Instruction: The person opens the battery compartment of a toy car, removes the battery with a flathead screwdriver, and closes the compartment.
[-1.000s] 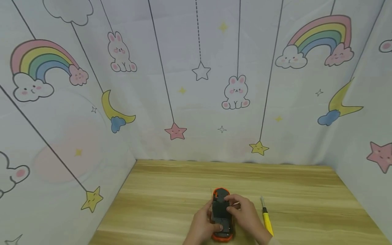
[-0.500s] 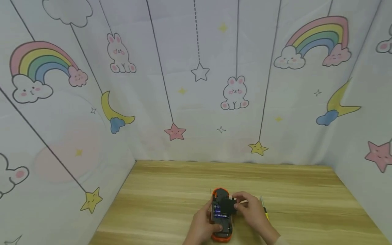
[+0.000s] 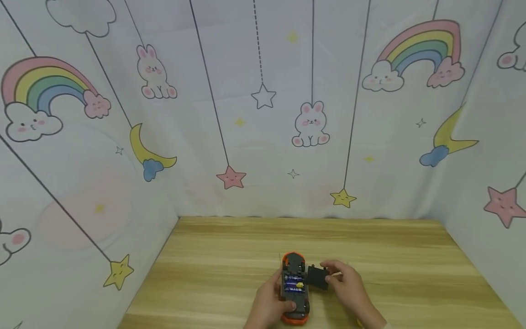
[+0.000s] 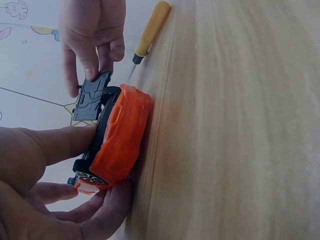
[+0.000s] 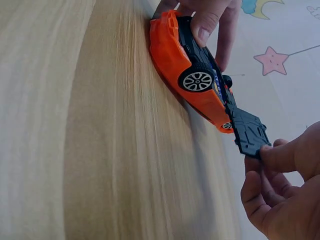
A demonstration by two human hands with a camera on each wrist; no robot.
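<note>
A: Which relation in space governs this arrangement?

B: That of the cover (image 3: 317, 277) to the batteries (image 3: 293, 287). The cover lies just right of the car (image 3: 298, 300), off the batteries, which show in the underside. Whether its left edge touches the car cannot be told.

A: And the grips?

B: The right hand (image 3: 348, 284) has a narrow pinch, thumb against fingers, on the cover's right edge; from that grip the cover extends leftward, towards the car. The left hand (image 3: 266, 300) holds the car from its left side, thumb on the underside, fingers against the body.

A: Which hand is nearer to what?

B: The left is nearer the batteries; the cover stands between them and the right. Any refitting or setting aside would probably turn on this sideways offset.

A: How do the axes run?

B: The car is underside up over the table (image 3: 222, 260), long axis from near to far, 1 end towards each; which is the nose is unclear. The cover looks nearly square, its slightly longer axis crossing the car's, with small tabs pointing to the far side.

A: And the screwdriver (image 4: 153, 29)?

B: It lies right of the car, apart from the 2 hands' grips.
</note>
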